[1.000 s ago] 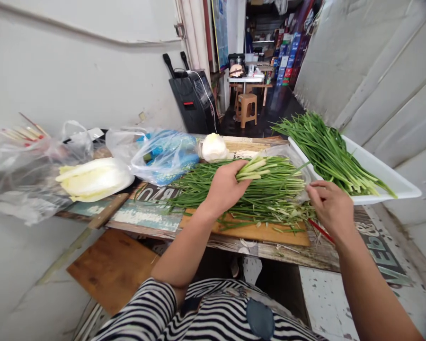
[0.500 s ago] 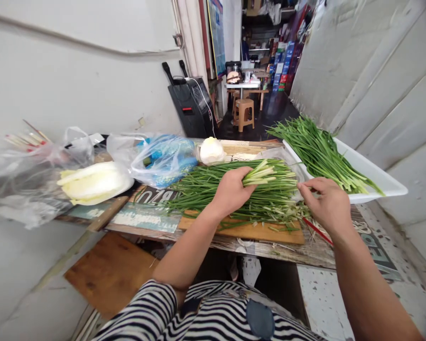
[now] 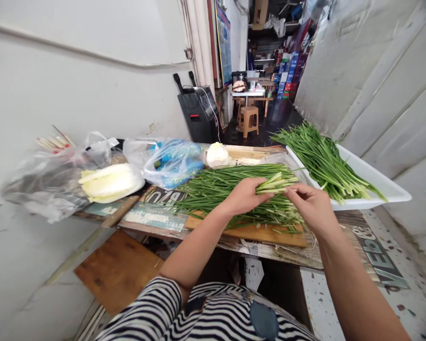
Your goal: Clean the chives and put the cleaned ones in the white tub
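Note:
My left hand [image 3: 246,196] is closed round a small bunch of garlic chives [image 3: 276,183], their pale cut ends pointing right. Thumb and finger of my right hand [image 3: 311,207] are pinched together at the tips of those stalks; what they grip, if anything, is too small to make out. Beneath both hands spreads a large pile of garlic chives [image 3: 213,183], green leaves to the left and pale ends to the right. It lies over a wooden cutting board [image 3: 270,237], with loose scraps along the front edge.
On the right stands a white tray [image 3: 390,189] holding more chives [image 3: 323,158]. Left of the pile are a blue plastic bag [image 3: 175,163], a white round vegetable [image 3: 217,155], a halved Chinese cabbage [image 3: 111,182] and a knife handle [image 3: 120,211]. A black speaker [image 3: 200,113] stands behind.
My right hand has moved left, from beside the pile to the stalk ends of the held bunch. The bunch stays in my left hand. The camera view has shifted slightly.

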Demonstrator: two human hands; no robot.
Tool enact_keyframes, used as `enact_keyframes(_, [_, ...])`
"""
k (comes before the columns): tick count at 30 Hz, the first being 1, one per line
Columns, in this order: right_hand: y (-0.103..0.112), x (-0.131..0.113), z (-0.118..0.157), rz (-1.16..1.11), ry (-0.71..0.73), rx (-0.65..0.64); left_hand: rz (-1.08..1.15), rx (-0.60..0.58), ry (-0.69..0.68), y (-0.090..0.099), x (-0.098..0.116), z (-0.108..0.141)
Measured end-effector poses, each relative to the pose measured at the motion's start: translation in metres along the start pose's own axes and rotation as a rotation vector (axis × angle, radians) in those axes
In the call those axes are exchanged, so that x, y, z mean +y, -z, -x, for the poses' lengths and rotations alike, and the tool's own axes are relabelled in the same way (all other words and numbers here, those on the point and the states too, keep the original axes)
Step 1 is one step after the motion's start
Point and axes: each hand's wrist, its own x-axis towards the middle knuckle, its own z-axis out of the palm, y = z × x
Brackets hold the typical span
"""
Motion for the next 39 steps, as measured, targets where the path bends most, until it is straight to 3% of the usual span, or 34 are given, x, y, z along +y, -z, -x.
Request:
enact_keyframes(5, [-0.006,0.007,0.001,-0.117,0.006,-0.096,-0.164,-0.015,-0.003,0.002,0.001,-0.003])
enact_keyframes(9, [-0.003,0.024,-0.001,0.212,0.107,0.031,-0.347,-0.032,-0.008,0.0,0.0,-0.005])
enact_keyframes(12, [0.003,0.035,-0.004,0.396,0.16,0.129,-0.345,-0.025,0.051,0.001,-0.001,-0.007])
enact_keyframes(17, [0.008,0.031,-0.004,0.534,0.469,0.044,-0.245,-0.053,0.097,0.003,-0.003,-0.009])
enact_keyframes(19, [0.008,0.026,-0.003,0.626,0.525,-0.03,-0.255,-0.046,0.086,0.003,-0.003,-0.01])
enact_keyframes(21, [0.008,0.023,-0.003,0.614,0.474,-0.115,-0.234,-0.041,0.08,0.004,-0.003,-0.009])
enact_keyframes(24, [0.005,0.024,-0.003,0.313,0.278,-0.175,-0.203,-0.006,0.056,0.004,-0.003,-0.008])
enact_keyframes(29, [-0.015,0.03,-0.003,-0.391,-0.246,-0.067,-0.279,0.066,-0.003,0.0,-0.001,-0.006])
enact_keyframes(33, [-0.026,0.026,-0.005,-0.851,-0.523,-0.045,-0.291,0.066,0.004,-0.005,-0.003,-0.004])
enact_keyframes(35, [-0.025,0.022,-0.006,-0.927,-0.547,-0.019,-0.255,0.064,0.017,-0.004,-0.005,-0.003])
enact_keyframes(39, [-0.012,0.024,-0.01,-0.813,-0.42,0.033,-0.172,0.114,-0.007,0.006,-0.006,0.002])
